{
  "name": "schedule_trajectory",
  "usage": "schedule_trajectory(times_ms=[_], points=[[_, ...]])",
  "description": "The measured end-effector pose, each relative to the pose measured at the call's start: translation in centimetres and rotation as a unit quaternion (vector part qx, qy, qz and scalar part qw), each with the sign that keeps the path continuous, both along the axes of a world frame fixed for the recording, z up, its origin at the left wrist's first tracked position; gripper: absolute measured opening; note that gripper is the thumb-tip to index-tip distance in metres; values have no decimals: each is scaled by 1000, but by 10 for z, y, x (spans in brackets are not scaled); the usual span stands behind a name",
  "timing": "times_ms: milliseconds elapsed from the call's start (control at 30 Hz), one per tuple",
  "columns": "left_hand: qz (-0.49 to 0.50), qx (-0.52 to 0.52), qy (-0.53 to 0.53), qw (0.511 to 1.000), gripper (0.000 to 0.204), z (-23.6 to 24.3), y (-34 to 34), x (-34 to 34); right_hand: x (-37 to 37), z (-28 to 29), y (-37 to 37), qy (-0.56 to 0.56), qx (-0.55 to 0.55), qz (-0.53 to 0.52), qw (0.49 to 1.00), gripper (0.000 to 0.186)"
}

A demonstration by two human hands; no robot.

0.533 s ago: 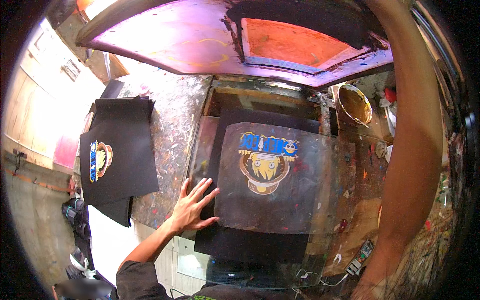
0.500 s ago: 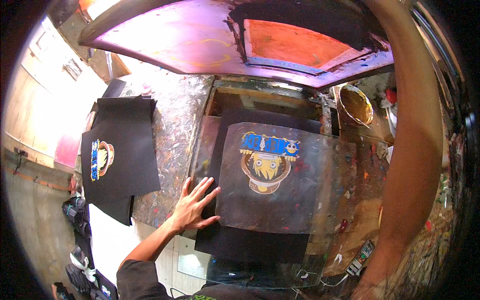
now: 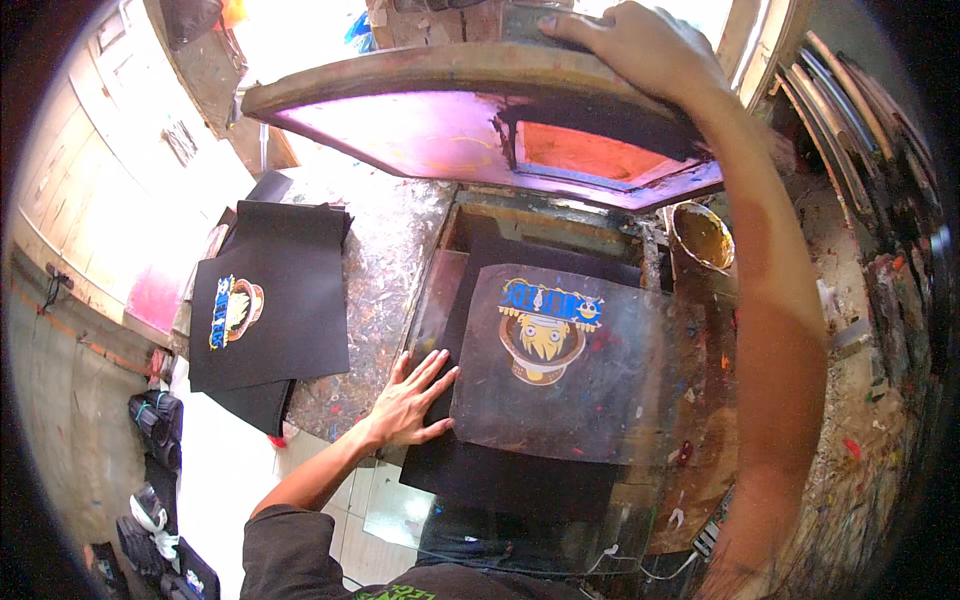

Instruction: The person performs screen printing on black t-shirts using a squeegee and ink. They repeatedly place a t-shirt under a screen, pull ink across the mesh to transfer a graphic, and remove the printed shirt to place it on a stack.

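Gripping the raised screen frame (image 3: 480, 130) by its rigid top edge, the right hand (image 3: 640, 45) is bearing its likely weight while the left hand (image 3: 410, 400) is lying open and flat, pinning the limp black shirt (image 3: 500, 480).

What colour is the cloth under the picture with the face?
Black. The cloth lies on the printing board, under the left hand; the head view shows it best.
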State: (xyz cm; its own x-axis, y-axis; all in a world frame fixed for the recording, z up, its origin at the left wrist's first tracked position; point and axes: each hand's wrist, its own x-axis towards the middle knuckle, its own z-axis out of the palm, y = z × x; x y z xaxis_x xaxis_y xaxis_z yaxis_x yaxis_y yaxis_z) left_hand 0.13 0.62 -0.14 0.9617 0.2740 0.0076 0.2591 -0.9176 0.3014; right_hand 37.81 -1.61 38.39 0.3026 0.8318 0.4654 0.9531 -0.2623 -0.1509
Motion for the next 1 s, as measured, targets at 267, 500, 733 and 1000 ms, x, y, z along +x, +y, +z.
schedule_trajectory(times_ms=[267, 500, 733, 1000], points=[[167, -61, -140, 974, 59, -8, -110, 77, -28, -25, -20, -52, 25, -44, 997, 87], [247, 243, -378, 858, 82, 152, -39, 93, -83, -81, -86, -54, -31, -49, 997, 75], [75, 209, -65, 973, 40, 50, 1, -16, -146, -265, -161, -128, -16, 52, 990, 36], [109, 56, -147, 981, 56, -8, -30, -19, -160, -353, -174, -41, -93, 99, 990, 14]])
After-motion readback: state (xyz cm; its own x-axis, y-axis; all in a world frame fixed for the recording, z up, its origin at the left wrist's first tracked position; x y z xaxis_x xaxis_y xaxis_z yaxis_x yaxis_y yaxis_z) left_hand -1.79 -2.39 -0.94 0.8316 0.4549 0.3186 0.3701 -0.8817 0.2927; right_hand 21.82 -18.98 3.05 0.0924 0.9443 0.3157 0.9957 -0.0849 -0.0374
